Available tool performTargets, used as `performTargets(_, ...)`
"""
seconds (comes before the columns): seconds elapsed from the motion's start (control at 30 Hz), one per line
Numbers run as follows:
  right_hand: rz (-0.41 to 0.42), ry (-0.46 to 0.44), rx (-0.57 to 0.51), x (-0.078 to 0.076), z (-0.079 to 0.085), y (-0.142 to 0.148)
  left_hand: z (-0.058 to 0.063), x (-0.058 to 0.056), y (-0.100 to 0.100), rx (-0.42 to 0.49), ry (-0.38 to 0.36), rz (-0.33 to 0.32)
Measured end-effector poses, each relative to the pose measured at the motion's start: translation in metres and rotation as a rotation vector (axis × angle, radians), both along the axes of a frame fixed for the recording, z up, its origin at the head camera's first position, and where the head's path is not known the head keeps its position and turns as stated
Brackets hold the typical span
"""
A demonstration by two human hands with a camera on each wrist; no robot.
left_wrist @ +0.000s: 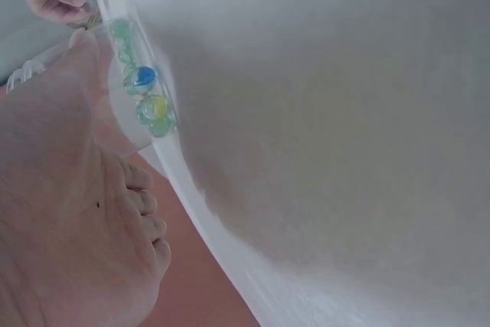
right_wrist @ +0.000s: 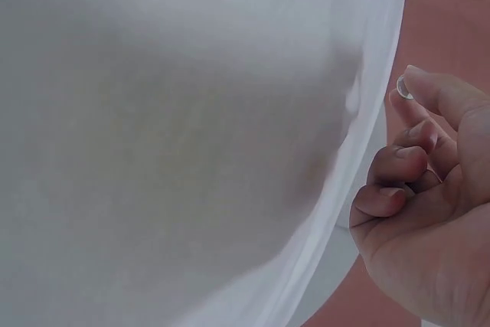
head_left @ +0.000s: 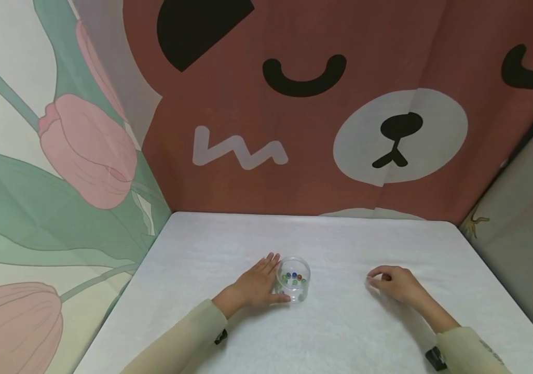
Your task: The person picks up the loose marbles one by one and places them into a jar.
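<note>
A round clear plastic container (head_left: 306, 284) stands on the white table, with several glass marbles (head_left: 294, 276) inside, some green, some blue and one reddish. Against its left side rests my left hand (head_left: 258, 283), fingers straight toward the back and thumb along the front. The left wrist view shows the thumb touching the clear wall and marbles with blue and yellow swirls (left_wrist: 155, 106) low inside. Over to the right, my right hand (head_left: 399, 284) is raised above the cloth. It pinches a small clear marble (right_wrist: 403, 88) between thumb and index finger, the other fingers curled.
White cloth covers the table (head_left: 341, 332). A brown bear-face backdrop (head_left: 308, 192) rises at its far edge. A tulip-patterned curtain (head_left: 14, 218) hangs on the left, and a pale curtain (head_left: 518, 218) on the right.
</note>
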State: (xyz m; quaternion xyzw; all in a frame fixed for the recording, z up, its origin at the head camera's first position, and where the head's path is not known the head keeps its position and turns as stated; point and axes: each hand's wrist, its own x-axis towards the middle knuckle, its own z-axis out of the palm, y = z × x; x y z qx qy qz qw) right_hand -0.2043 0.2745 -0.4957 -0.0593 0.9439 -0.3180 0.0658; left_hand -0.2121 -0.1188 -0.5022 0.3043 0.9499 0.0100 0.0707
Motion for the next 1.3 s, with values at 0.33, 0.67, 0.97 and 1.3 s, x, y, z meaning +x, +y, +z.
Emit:
performTargets(0.33,0.050,0.049,-0.042,0.003,0.003,-0.009,0.000,0.000,0.000,0.003,-0.006,0.006)
performTargets(0.67,0.084,0.094,-0.051,0.005,0.007,-0.019,0.001,0.001,0.000,0.011,-0.006,0.008)
performTargets(0.97,0.091,0.093,-0.071,0.009,0.013,-0.024,0.004,0.002,0.000,0.013,-0.021,0.013)
performTargets(1.3,0.125,0.124,-0.097,0.010,0.018,-0.033,0.006,0.003,0.001,0.009,-0.027,0.018)
